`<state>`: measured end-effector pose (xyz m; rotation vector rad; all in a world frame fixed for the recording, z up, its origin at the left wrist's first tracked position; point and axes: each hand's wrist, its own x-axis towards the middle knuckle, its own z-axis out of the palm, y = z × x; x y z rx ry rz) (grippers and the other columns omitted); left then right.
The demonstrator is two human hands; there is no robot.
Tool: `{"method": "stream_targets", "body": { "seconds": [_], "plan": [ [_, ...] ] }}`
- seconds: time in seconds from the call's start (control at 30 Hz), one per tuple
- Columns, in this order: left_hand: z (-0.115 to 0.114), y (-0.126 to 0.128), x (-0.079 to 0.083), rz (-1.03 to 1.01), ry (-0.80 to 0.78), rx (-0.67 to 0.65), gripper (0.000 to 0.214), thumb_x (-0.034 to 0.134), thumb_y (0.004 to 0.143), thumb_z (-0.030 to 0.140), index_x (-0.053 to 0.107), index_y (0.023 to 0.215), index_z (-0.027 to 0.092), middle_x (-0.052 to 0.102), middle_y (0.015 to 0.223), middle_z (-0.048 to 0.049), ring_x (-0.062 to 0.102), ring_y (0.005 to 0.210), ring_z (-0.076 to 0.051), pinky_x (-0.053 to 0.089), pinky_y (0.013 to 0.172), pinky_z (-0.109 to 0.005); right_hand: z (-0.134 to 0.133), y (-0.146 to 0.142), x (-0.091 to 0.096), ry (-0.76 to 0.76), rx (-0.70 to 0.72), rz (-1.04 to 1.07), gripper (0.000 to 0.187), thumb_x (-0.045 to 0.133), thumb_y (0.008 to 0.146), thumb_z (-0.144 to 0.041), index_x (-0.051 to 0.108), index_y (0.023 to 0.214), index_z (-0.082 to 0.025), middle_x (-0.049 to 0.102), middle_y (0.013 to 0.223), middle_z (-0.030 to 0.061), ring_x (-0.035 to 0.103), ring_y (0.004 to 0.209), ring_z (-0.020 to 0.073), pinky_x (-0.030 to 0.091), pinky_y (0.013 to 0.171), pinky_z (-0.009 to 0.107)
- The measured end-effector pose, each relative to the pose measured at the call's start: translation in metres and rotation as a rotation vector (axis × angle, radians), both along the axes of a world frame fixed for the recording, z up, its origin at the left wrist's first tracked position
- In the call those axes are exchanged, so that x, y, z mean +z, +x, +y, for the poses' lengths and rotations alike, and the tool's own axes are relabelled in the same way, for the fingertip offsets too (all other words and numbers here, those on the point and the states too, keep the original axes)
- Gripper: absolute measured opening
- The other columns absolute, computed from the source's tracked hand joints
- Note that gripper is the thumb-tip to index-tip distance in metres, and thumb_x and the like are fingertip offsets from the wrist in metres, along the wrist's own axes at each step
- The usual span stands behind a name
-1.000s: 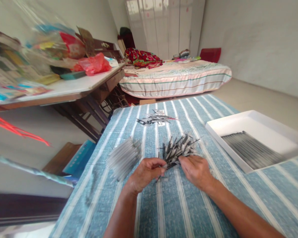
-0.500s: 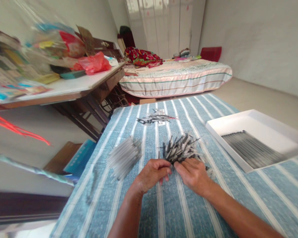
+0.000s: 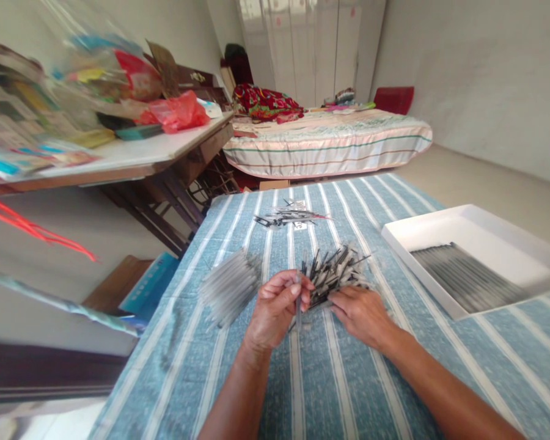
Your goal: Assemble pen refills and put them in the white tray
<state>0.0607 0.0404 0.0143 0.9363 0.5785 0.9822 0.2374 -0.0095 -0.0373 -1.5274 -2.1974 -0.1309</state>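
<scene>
My left hand (image 3: 277, 302) is closed in a pinch on a thin translucent tube (image 3: 299, 313), which hangs upright between thumb and fingers. Beside it, my right hand (image 3: 360, 313) rests at the near edge of a loose pile of black and translucent thin sticks (image 3: 337, 269). Its fingers are bent together into the pile, and what they grip is hidden. To the left of my left hand lies a neat stack of pale grey translucent tubes (image 3: 231, 287), side by side on the striped cloth (image 3: 321, 391).
A white box (image 3: 467, 220) at the right holds a row of dark thin sticks (image 3: 462, 275). Farther back lies a small heap of black pieces (image 3: 293, 216) over a printed label. A cluttered side table (image 3: 165, 153) stands at the left, with a bed (image 3: 325, 143) beyond.
My left hand has lifted slightly and drawn away from the right, with a translucent tube now showing in its pinch. My right hand has shifted a little to the right by the pile.
</scene>
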Motion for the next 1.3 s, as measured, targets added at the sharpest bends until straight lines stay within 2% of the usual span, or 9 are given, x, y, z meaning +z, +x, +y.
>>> {"method": "stream_targets", "body": {
  "seconds": [0.13, 0.23, 0.33, 0.4, 0.6, 0.7, 0.87, 1.17, 1.3],
  "plan": [
    [0.000, -0.001, 0.000, -0.002, 0.005, -0.026, 0.012, 0.065, 0.072, 0.021, 0.061, 0.082, 0.015, 0.064, 0.074, -0.0037, 0.051, 0.053, -0.009, 0.039, 0.048, -0.022, 0.000, -0.004, -0.001, -0.156, 0.006, -0.111, 0.011, 0.055, 0.080, -0.020, 0.059, 0.070, -0.019, 0.063, 0.068, 0.0015, 0.058, 0.065, 0.0163, 0.035, 0.059, 0.026],
    [0.001, -0.001, -0.001, 0.024, -0.010, -0.039, 0.014, 0.064, 0.073, 0.019, 0.062, 0.087, 0.015, 0.063, 0.069, -0.0028, 0.049, 0.050, -0.008, 0.037, 0.043, -0.020, -0.001, -0.007, 0.001, -0.210, 0.006, -0.122, 0.011, 0.053, 0.081, -0.018, 0.060, 0.073, -0.019, 0.065, 0.070, 0.0020, 0.060, 0.067, 0.0173, 0.034, 0.058, 0.026],
    [0.001, -0.002, -0.002, 0.063, -0.023, -0.048, 0.026, 0.063, 0.074, 0.019, 0.061, 0.100, 0.016, 0.062, 0.066, -0.0017, 0.046, 0.046, -0.007, 0.032, 0.040, -0.017, -0.001, -0.004, 0.006, -0.259, -0.015, -0.098, 0.008, 0.054, 0.080, -0.020, 0.061, 0.083, -0.021, 0.068, 0.074, 0.0022, 0.061, 0.069, 0.0174, 0.033, 0.057, 0.025],
    [0.001, -0.003, -0.003, 0.093, -0.022, -0.065, 0.029, 0.063, 0.074, 0.020, 0.061, 0.103, 0.016, 0.063, 0.065, -0.0017, 0.045, 0.044, -0.006, 0.030, 0.038, -0.016, 0.000, 0.004, 0.009, -0.291, -0.051, -0.066, 0.011, 0.053, 0.080, -0.021, 0.062, 0.086, -0.022, 0.069, 0.077, 0.0015, 0.062, 0.069, 0.0169, 0.032, 0.057, 0.025],
    [0.003, -0.004, -0.008, 0.179, 0.002, -0.142, 0.022, 0.063, 0.076, 0.023, 0.062, 0.097, 0.017, 0.063, 0.065, -0.0018, 0.047, 0.044, -0.006, 0.030, 0.037, -0.016, 0.004, 0.037, 0.012, -0.337, -0.236, -0.007, 0.018, 0.047, 0.082, -0.022, 0.065, 0.081, -0.023, 0.068, 0.070, -0.0010, 0.061, 0.064, 0.0153, 0.028, 0.054, 0.024],
    [0.004, -0.003, -0.011, 0.222, 0.017, -0.188, 0.021, 0.062, 0.076, 0.023, 0.062, 0.097, 0.017, 0.063, 0.066, -0.0017, 0.047, 0.044, -0.006, 0.031, 0.038, -0.016, 0.004, 0.042, 0.011, -0.367, -0.204, 0.011, 0.016, 0.050, 0.081, -0.024, 0.066, 0.079, -0.024, 0.067, 0.064, -0.0022, 0.060, 0.060, 0.0146, 0.027, 0.053, 0.024],
    [0.003, -0.003, -0.012, 0.280, 0.029, -0.216, 0.027, 0.062, 0.077, 0.025, 0.062, 0.102, 0.016, 0.063, 0.069, -0.0027, 0.047, 0.046, -0.006, 0.031, 0.039, -0.017, 0.001, 0.030, 0.011, -0.386, -0.100, -0.024, 0.012, 0.056, 0.078, -0.023, 0.067, 0.073, -0.025, 0.068, 0.065, -0.0012, 0.059, 0.059, 0.0144, 0.028, 0.053, 0.023],
    [0.003, -0.002, -0.015, 0.352, 0.046, -0.284, 0.028, 0.062, 0.077, 0.025, 0.063, 0.103, 0.017, 0.063, 0.070, -0.0021, 0.048, 0.048, -0.006, 0.031, 0.041, -0.017, 0.000, 0.017, 0.009, -0.352, -0.062, -0.127, 0.017, 0.053, 0.078, -0.018, 0.065, 0.066, -0.022, 0.067, 0.062, 0.0021, 0.061, 0.057, 0.0165, 0.029, 0.051, 0.025],
    [0.003, -0.001, -0.017, 0.369, 0.058, -0.318, 0.031, 0.061, 0.077, 0.025, 0.061, 0.107, 0.017, 0.063, 0.071, -0.0020, 0.049, 0.049, -0.007, 0.031, 0.041, -0.017, 0.000, 0.018, 0.009, -0.353, -0.044, 0.000, 0.016, 0.055, 0.078, -0.020, 0.063, 0.065, -0.020, 0.066, 0.062, 0.0015, 0.060, 0.058, 0.0157, 0.032, 0.053, 0.024]
  ]
}}
